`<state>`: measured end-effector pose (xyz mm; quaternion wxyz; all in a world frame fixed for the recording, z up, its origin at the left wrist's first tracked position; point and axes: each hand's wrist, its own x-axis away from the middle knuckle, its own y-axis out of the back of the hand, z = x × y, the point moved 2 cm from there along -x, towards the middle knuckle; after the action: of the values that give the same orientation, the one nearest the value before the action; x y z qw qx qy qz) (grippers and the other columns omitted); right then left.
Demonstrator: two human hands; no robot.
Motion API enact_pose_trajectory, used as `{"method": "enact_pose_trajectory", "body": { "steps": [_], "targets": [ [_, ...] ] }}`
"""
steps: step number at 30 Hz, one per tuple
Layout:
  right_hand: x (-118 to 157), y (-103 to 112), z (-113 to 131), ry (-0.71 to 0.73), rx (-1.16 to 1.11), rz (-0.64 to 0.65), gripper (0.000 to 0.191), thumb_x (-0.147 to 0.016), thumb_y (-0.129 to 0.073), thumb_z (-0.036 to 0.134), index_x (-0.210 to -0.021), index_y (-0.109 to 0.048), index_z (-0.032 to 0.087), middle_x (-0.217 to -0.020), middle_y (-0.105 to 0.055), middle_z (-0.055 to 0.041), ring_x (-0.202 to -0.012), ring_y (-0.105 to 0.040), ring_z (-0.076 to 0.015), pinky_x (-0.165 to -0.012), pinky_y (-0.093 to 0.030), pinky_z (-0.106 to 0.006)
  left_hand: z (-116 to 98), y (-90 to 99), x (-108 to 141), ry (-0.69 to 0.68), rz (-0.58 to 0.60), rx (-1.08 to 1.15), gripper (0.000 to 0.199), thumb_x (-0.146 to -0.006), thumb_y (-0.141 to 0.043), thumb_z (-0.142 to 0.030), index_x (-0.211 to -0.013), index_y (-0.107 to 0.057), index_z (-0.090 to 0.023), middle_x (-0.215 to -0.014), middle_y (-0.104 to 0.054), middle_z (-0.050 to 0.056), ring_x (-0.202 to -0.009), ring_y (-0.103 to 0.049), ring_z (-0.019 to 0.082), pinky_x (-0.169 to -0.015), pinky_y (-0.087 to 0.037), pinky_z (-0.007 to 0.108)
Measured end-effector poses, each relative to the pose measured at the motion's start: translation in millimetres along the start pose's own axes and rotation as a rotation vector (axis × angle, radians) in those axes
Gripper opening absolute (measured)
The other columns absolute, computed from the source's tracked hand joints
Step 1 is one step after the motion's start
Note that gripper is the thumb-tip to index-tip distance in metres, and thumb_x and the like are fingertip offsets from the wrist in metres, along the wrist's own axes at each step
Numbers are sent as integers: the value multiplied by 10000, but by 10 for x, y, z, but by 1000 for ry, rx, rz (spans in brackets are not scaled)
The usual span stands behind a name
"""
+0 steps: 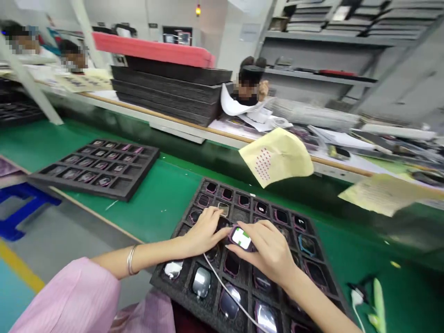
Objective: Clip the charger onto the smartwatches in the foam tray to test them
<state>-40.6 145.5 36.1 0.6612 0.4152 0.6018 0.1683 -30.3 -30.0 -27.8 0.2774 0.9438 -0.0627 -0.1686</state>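
My right hand [268,247] grips a smartwatch [241,237] between thumb and fingers; its screen is lit white and green. Close by on the left, my left hand [204,231] reaches over the black foam tray [187,296], thumb tip at the watch's left edge and fingers stretched apart from the thumb. Those fingertips are beside a clear-looking watch case [224,209] in a compartment. From under the left hand a white cable [225,286] runs down across the tray; its upper end is hidden. Several watch faces with dark screens and purplish frames lie in the compartments.
Another foam tray [128,192] of watch parts lies left on the green table [173,171]. Yellow paper sheets [277,157] hang from the shelf edge. Black foam trays [166,92] are stacked behind under pink foam [152,50]. A white plug [356,297] lies right. Other people sit beyond.
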Motion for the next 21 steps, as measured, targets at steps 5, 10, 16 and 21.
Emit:
{"method": "enact_pose_trajectory", "body": {
  "steps": [5,10,16,21],
  "targets": [
    [-307,-274,148,6,-178,30,287,-878,-645,302,-1114,-583,151,-847,-679,-105,-720,-632,-245,-649,-504,-393,-53,218,281,219,37,897,550,-904,-399,-591,-1218,-542,-163,-993,-617,97,-849,-640,201,-822,-531,408],
    [-530,-675,281,129,-212,94,234,-940,-513,315,-1051,-599,128,-800,-654,-117,-685,-624,-262,-614,-507,-403,146,293,514,338,53,1300,591,-673,-720,-606,-1000,-595,-130,-787,-619,49,-577,-648,165,-746,-553,489],
    [-878,-1032,329,219,-146,100,440,-954,-406,484,-1133,-589,126,-863,-672,-142,-687,-662,-292,-570,-545,-407,468,488,621,402,-210,1485,480,-662,-778,-513,-861,-617,-107,-795,-668,101,-673,-686,234,-765,-541,526],
    [-779,-1027,90,155,-253,217,528,-916,-470,464,-1394,-438,242,-1114,-671,-114,-870,-695,-305,-651,-611,-369,711,1415,899,525,-561,1205,301,-864,-598,-316,-923,-664,-28,-901,-687,192,-730,-689,212,-636,-540,299]
  ]
}}
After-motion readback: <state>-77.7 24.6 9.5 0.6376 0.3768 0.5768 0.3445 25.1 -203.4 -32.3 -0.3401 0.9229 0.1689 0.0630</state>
